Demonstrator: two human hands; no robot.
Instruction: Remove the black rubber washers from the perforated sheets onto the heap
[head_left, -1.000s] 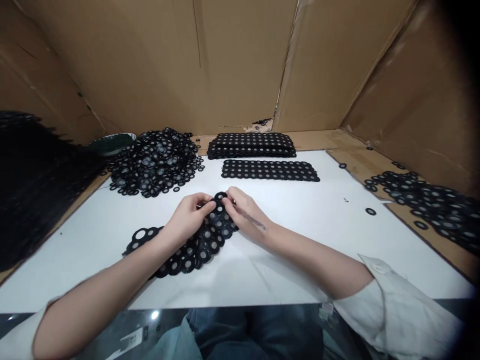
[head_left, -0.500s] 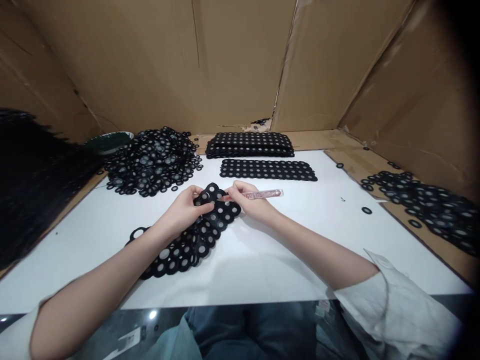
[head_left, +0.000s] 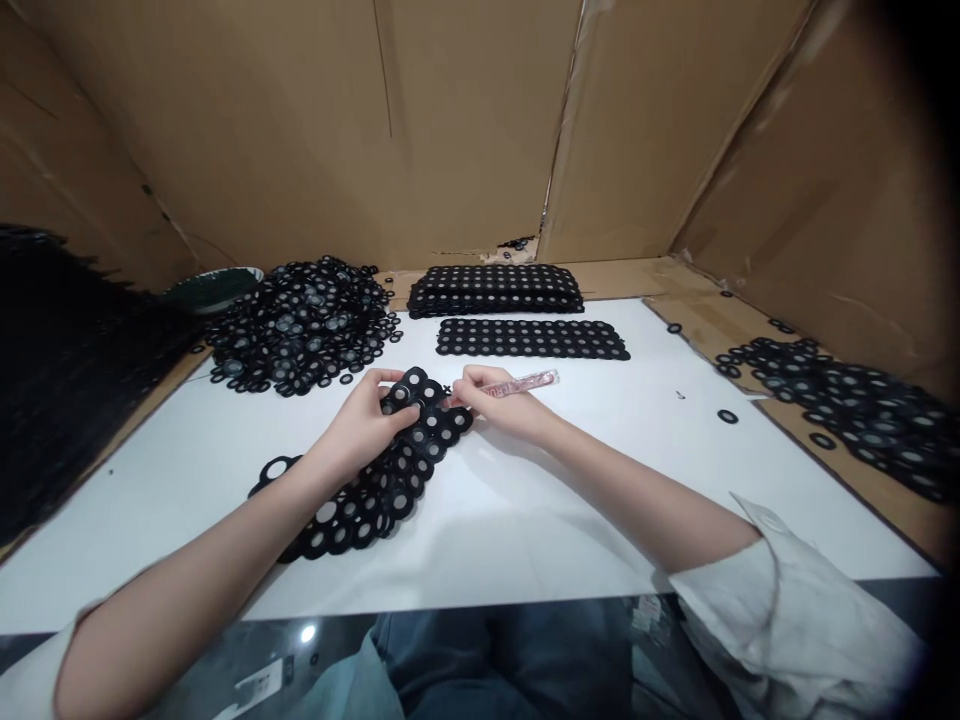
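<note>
Pen (head_left: 534,381) now juts up past R hand (head_left: 487,398); 1 sec ago it lay tucked along the palm. Count: 2 hands, 1 pen, 1 bunched mat of black rings (head_left: 403,488) (can't tell no. of layers), 1 flat mat (head_left: 532,339), 1 stack of mats (head_left: 495,288), 2 ring piles, L (head_left: 304,325) & R (head_left: 877,415), too dense to count. 1 loose ring (head_left: 727,416) on R side of white table (head_left: 540,540). 1 bowl (head_left: 257,274) at back L, white rim, dark green inside; can't tell if that's contents or lining. L hand (head_left: 375,415) pinches bunched mat's upper end, thumb on top; R hand grips pen, tip end at mat's edge. Bunched mat lies btwn hands, trailing down under L forearm.
</note>
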